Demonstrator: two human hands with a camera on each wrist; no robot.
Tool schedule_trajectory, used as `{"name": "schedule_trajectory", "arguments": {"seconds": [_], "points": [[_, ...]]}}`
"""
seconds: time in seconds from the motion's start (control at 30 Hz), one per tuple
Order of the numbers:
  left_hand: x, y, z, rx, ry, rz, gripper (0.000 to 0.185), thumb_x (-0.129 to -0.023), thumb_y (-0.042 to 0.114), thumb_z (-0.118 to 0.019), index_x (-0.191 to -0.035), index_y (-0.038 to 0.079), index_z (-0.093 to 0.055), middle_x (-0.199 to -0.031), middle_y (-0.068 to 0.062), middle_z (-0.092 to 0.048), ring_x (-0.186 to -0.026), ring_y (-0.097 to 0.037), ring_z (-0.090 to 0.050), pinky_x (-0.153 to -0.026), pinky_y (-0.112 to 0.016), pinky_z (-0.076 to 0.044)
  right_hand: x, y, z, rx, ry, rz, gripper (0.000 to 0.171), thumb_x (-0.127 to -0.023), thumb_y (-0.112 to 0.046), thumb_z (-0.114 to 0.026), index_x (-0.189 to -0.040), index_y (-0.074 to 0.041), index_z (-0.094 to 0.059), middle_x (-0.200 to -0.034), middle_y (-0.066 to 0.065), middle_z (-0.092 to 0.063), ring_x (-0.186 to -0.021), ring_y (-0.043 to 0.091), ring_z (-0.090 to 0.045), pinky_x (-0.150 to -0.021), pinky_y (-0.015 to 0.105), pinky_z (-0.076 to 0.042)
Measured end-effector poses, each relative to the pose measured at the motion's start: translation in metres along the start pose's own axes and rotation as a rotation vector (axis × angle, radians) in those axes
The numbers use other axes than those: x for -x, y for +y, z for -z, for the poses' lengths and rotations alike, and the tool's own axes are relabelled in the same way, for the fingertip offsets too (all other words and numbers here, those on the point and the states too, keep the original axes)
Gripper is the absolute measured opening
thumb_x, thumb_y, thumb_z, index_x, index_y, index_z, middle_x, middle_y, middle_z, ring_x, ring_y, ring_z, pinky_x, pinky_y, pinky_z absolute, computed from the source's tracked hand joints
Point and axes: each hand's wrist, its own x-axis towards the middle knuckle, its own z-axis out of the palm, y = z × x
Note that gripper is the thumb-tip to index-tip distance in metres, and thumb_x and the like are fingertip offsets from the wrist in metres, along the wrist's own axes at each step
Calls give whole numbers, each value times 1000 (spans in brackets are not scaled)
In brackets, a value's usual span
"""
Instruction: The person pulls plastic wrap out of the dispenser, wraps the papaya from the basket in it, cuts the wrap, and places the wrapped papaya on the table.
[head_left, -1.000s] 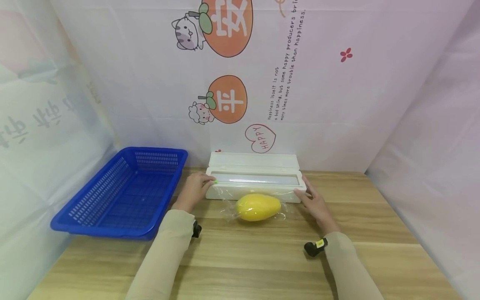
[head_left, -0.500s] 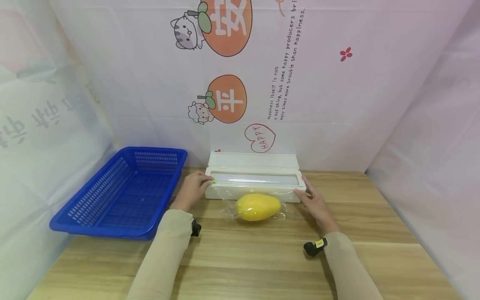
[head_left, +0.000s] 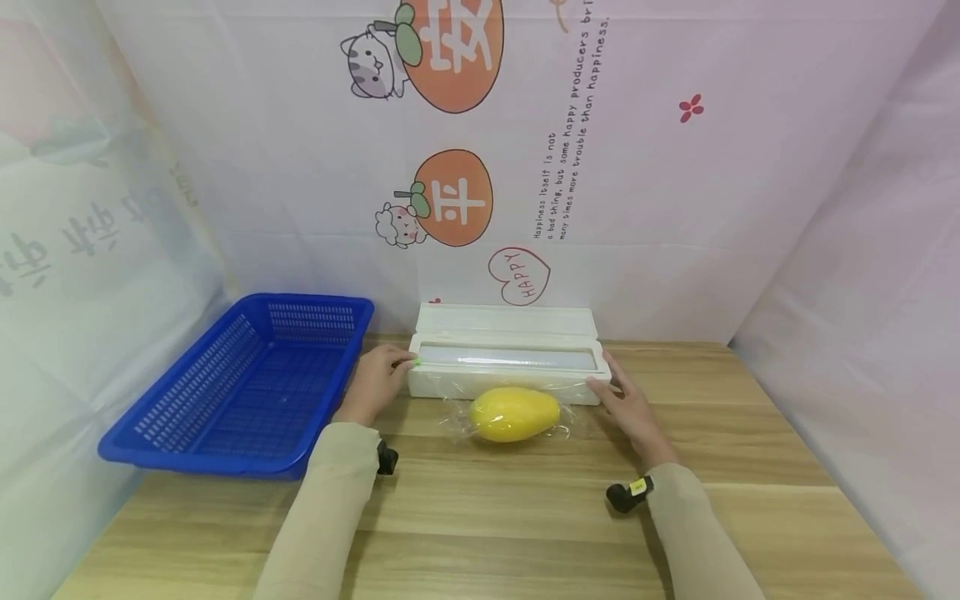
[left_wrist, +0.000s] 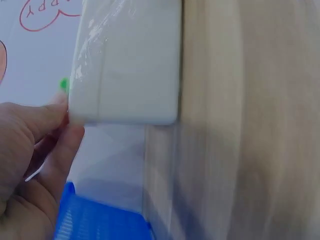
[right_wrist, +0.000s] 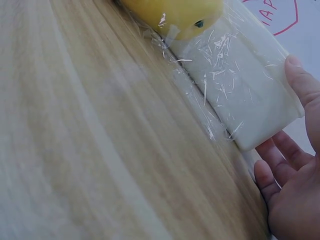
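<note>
A white cling film dispenser point(head_left: 498, 385) lies on the table with its lid raised at the back and a film roll showing inside. At its left end my left hand point(head_left: 372, 385) pinches a small green slide cutter point(head_left: 417, 361) between thumb and fingers. My right hand point(head_left: 630, 410) grips the opposite end, thumb on the front top edge, fingers around the side. In front of the dispenser sits a yellow mango-like fruit point(head_left: 513, 414) wrapped in clear film point(right_wrist: 220, 75), which runs up to the dispenser's front edge. The right wrist view shows the fruit's dark stem spot.
A blue plastic basket point(head_left: 255, 454) stands left of my left hand, its right rim close to that forearm. Behind the dispenser rises a printed white cloth backdrop point(head_left: 645, 208). The wooden table point(head_left: 495, 533) extends toward me.
My left hand has moved a little left with the green slide cutter, to the dispenser's left end. The right hand, fruit and basket stay about where they were.
</note>
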Motion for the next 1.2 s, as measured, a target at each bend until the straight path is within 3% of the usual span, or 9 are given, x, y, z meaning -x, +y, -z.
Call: {"name": "schedule_trajectory", "arguments": {"seconds": [0.3, 0.5, 0.6, 0.73, 0.83, 1.0, 1.1, 1.2], "points": [[-3, 1, 3, -1, -5, 72, 22, -98, 21, -67, -115, 10, -77, -115, -13, -70, -104, -29, -66, -87, -45, -55, -2, -1, 3, 10, -9, -1, 82, -95, -53, -63, -159, -42, -14, -156, 24, -32, -139, 45, -36, -108, 54, -39], [-1, 7, 9, -14, -35, 76, 22, -98, 17, -67, -116, 8, -76, -116, -14, -70, -106, -29, -66, -87, -45, -54, 0, -3, 5, -10, -38, -6, 82, -96, -52, -62, -161, -39, -13, -155, 24, -33, -139, 44, -35, -110, 56, -35], [-2, 13, 12, -30, -58, 76, 25, -99, 12, -63, -121, 5, -73, -118, -15, -70, -97, -28, -67, -80, -44, -55, 2, -5, 6, -35, -71, 6, 81, -98, -50, -60, -161, -37, -11, -156, 24, -31, -140, 44, -33, -110, 59, -32], [-1, 24, 15, -73, -62, 29, 35, -96, 8, -59, -129, 0, -66, -125, -19, -66, -103, -33, -64, -89, -47, -52, 8, -8, 7, -75, -82, 18, 82, -98, -49, -61, -162, -36, -10, -160, 18, -24, -143, 42, -26, -112, 65, -23], [2, 37, 15, -59, -35, -61, 35, -95, 8, -62, -129, 0, -65, -127, -21, -64, -118, -36, -58, -102, -49, -46, 15, -9, 7, -12, 4, 92, 79, -99, -48, -59, -162, -25, -17, -160, 17, -26, -143, 41, -28, -112, 66, -24], [12, 67, 5, 63, -57, -207, 38, -95, 18, -69, -129, 2, -65, -128, -16, -64, -120, -32, -58, -103, -46, -46, 26, -23, -2, 196, 162, 335, 54, -101, -35, -61, -147, -8, -48, -139, 18, -52, -126, 36, -48, -104, 57, -38], [18, 85, -6, 68, -158, -214, 53, -94, 35, -71, -135, 4, -60, -131, -11, -62, -119, -27, -57, -102, -42, -47, 33, -37, -14, 298, 117, 453, 46, -97, -26, -68, -138, -8, -57, -130, 14, -58, -118, 32, -53, -98, 54, -45], [26, 97, -18, 37, -262, -200, 70, -87, 47, -76, -139, 5, -55, -134, -10, -59, -119, -24, -56, -102, -41, -46, 38, -45, -29, 430, -11, 524, 53, -90, -26, -77, -137, -10, -57, -134, 11, -57, -121, 32, -53, -98, 54, -47]]}}
